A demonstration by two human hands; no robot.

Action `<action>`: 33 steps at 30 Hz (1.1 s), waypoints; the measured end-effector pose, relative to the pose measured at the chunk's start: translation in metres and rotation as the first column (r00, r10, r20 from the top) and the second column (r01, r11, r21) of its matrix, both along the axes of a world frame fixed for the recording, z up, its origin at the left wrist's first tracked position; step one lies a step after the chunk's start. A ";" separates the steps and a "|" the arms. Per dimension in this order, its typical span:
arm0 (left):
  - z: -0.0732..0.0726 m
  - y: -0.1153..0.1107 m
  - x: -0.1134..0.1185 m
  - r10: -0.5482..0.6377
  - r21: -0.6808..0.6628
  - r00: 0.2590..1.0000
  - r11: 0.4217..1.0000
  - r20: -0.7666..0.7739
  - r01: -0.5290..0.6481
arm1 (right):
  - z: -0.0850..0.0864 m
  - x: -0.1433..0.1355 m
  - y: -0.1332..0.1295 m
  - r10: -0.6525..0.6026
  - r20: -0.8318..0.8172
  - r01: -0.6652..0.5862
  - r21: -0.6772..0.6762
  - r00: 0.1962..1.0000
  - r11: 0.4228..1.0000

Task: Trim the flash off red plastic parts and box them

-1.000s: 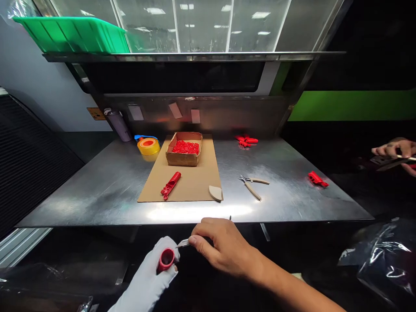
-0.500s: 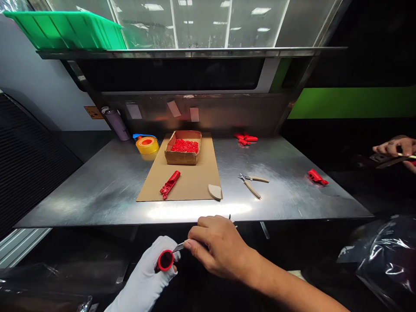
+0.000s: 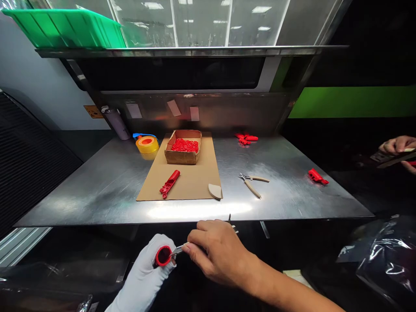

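Note:
In a white glove, my left hand (image 3: 150, 265) is wrapped round a red tube (image 3: 163, 256) whose open round end faces me. My bare right hand (image 3: 218, 251) grips a thin metal blade (image 3: 177, 250), its tip touching the right side of the tube's rim. Both hands are in front of the table's near edge. Beyond them, a long red part (image 3: 169, 184) and a pale quarter-round piece (image 3: 215, 191) lie on a cardboard sheet (image 3: 203, 175).
A cardboard box (image 3: 181, 158) of small red pieces stands on the sheet. Yellow tape (image 3: 147, 145) is to its left. Pliers (image 3: 252, 184) and red parts (image 3: 246, 138) lie to the right, another red part (image 3: 317, 177) further right. Another person's hand (image 3: 398, 145) shows at far right.
My left hand and the red tube have shifted slightly left and up. The right hand has moved a little down and left, with the blade still at the rim.

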State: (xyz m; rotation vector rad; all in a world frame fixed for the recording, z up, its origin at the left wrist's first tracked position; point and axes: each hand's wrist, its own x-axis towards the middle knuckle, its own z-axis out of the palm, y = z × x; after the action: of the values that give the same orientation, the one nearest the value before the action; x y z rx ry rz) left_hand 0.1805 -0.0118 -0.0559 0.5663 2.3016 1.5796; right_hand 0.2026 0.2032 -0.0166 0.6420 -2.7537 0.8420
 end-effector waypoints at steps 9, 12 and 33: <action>-0.005 -0.001 -0.003 0.039 0.091 0.999 0.995 -0.011 -0.038 | 0.001 0.001 -0.003 0.139 0.156 -0.107 -0.197 0.978 0.975; -0.006 0.000 -0.003 0.067 0.099 0.997 0.993 0.045 -0.072 | 0.002 0.000 -0.005 0.083 0.157 -0.028 -0.319 0.984 0.947; 0.027 0.027 -0.016 0.033 0.650 0.820 0.591 0.571 -0.477 | -0.054 -0.018 -0.027 0.324 0.367 0.066 -0.744 0.872 0.664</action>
State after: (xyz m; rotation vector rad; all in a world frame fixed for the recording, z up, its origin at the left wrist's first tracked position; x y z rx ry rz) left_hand 0.1640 0.0156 -0.0291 -0.0908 1.2504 2.5109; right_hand 0.1845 0.1757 -0.0702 0.4989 -2.3424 2.2563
